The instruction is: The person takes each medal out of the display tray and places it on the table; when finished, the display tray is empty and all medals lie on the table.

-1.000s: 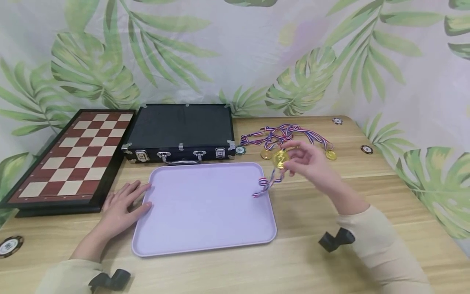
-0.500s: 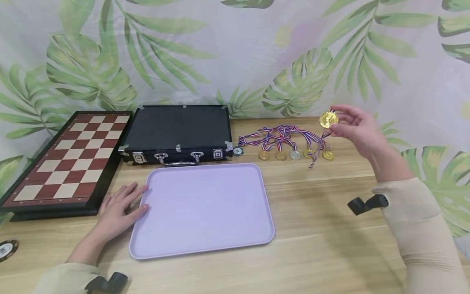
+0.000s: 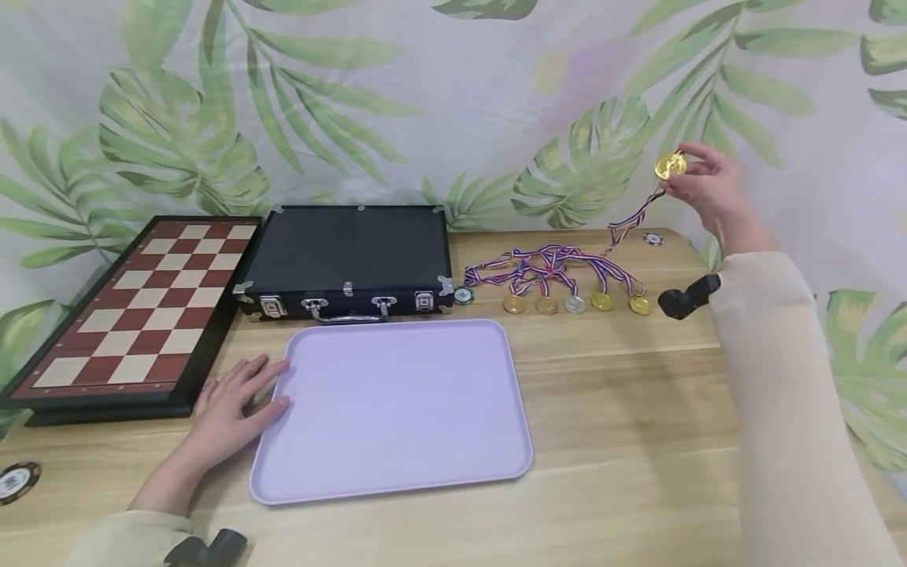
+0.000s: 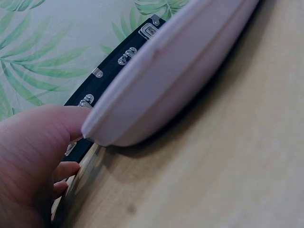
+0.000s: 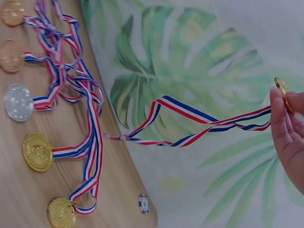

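Note:
My right hand (image 3: pixel 712 189) pinches a gold medal (image 3: pixel 670 165) between thumb and fingers, raised above the table's back right. Its striped ribbon (image 5: pixel 190 118) in red, white and blue trails down from the hand toward the other ribbons. Below it, several medals lie in a row: two bronze-coloured, a silver medal (image 3: pixel 575 304) and gold ones, their ribbons (image 3: pixel 553 256) tangled behind them. My left hand (image 3: pixel 230 413) lies at the left edge of a lilac tray (image 3: pixel 397 409), thumb and fingertips on its rim. In the left wrist view the thumb (image 4: pixel 71 118) touches the tray's edge.
A black case (image 3: pixel 354 248) with metal clasps stands behind the tray. The red-and-cream chessboard (image 3: pixel 135 315) lies at the left. Poker chips are scattered about, including a chip (image 3: pixel 17 482) at front left and another chip (image 3: pixel 653 238) at back right. A leaf-print cloth hangs behind.
My right hand has carried the gold medal from beside the tray's right edge up and to the right, over the back of the table. My left hand has stayed at the tray.

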The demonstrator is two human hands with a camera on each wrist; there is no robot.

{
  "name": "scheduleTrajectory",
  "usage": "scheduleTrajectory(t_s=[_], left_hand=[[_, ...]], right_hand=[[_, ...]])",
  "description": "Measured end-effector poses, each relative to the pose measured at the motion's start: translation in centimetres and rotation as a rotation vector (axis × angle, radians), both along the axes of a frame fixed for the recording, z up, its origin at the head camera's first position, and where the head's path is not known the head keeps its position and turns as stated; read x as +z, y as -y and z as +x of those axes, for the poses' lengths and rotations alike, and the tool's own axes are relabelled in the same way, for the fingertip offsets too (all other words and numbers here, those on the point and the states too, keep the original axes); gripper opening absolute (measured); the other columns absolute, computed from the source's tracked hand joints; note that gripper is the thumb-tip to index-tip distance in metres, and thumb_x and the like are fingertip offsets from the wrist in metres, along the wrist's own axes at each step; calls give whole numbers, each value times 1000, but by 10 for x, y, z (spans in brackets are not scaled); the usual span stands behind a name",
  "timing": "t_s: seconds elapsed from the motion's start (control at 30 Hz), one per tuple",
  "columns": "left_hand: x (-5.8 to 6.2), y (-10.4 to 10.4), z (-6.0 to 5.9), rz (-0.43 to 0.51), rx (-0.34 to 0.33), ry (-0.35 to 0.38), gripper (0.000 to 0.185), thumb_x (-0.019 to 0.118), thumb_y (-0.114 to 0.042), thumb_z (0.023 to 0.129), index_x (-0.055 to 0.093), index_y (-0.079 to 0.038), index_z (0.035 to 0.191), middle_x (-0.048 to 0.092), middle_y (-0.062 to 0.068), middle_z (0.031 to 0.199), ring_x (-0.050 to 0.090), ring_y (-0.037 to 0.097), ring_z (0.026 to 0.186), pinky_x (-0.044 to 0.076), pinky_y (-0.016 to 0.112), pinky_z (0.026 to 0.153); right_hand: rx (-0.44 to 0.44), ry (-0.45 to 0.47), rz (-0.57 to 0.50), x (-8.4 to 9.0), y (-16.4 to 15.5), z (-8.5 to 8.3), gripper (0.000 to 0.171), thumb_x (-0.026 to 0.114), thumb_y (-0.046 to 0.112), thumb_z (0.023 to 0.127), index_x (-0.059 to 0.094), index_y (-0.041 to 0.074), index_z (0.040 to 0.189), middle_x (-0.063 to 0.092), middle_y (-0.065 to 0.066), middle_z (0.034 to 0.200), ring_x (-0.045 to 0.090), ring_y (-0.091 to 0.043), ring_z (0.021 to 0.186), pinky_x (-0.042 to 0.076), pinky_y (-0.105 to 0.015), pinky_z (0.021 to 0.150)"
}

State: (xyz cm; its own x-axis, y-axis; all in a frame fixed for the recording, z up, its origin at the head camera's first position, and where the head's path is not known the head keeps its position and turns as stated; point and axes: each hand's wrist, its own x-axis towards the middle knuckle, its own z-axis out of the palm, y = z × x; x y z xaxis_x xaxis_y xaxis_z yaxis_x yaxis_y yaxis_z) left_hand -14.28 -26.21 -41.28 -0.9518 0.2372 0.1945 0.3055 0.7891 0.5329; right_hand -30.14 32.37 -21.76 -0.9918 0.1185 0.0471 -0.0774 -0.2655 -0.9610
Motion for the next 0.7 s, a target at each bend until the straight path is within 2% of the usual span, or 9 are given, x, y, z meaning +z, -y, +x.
scheduleTrajectory(t_s=[0.1,0.2,0.3,0.4,0.47,0.5,0.6,0.7], left_hand=[[0,0,0,-4,5,1,53,54,-34,83,39,-16,130,26,24,133,10,40,124,-9,58,91],[1,0,0,-10,13,4,53,54,-34,83,40,-16,130,26,23,134,10,39,125,-9,58,92],[2,0,1,-16,17,7,53,55,-34,82,40,-16,130,26,23,134,10,39,125,-8,58,92],[2,0,1,-16,14,5,53,56,-34,82,41,-15,129,26,23,134,10,39,124,-8,58,92],[2,0,1,-16,13,4,53,56,-33,82,41,-15,129,26,23,133,10,39,124,-8,58,91],[2,0,1,-17,14,5,53,56,-33,82,41,-15,129,26,23,133,10,39,124,-8,58,91],[3,-1,0,-13,12,7,53,55,-33,82,40,-14,129,26,24,133,10,40,124,-8,58,91],[3,-2,0,-6,9,6,53,55,-33,82,40,-14,130,26,24,133,10,40,124,-9,58,91]], right_hand=[[-41,73,107,-11,-11,-3,63,49,-20,76,34,7,131,51,-12,93,59,-17,69,47,-21,69],[-47,180,245,-36,-23,2,66,48,-14,80,22,9,136,45,-13,103,57,-13,73,44,-19,76],[-46,235,352,-64,-34,7,64,45,-13,82,15,4,137,44,-14,102,58,-10,70,44,-19,76],[-45,238,442,-85,-43,12,61,43,-13,82,14,-3,135,50,-8,89,58,-8,66,46,-17,70],[-45,237,475,-96,-47,13,61,42,-13,81,14,-5,135,53,-3,80,58,-8,64,46,-18,68],[-45,245,487,-100,-48,14,61,42,-13,81,14,-5,134,52,-4,82,58,-7,64,46,-18,68],[-31,277,485,-109,-49,17,61,40,-14,81,13,-5,135,48,-18,101,57,-6,65,45,-18,72],[-19,300,444,-115,-51,19,61,39,-15,81,12,-4,135,29,-28,117,56,-6,66,44,-18,74]])
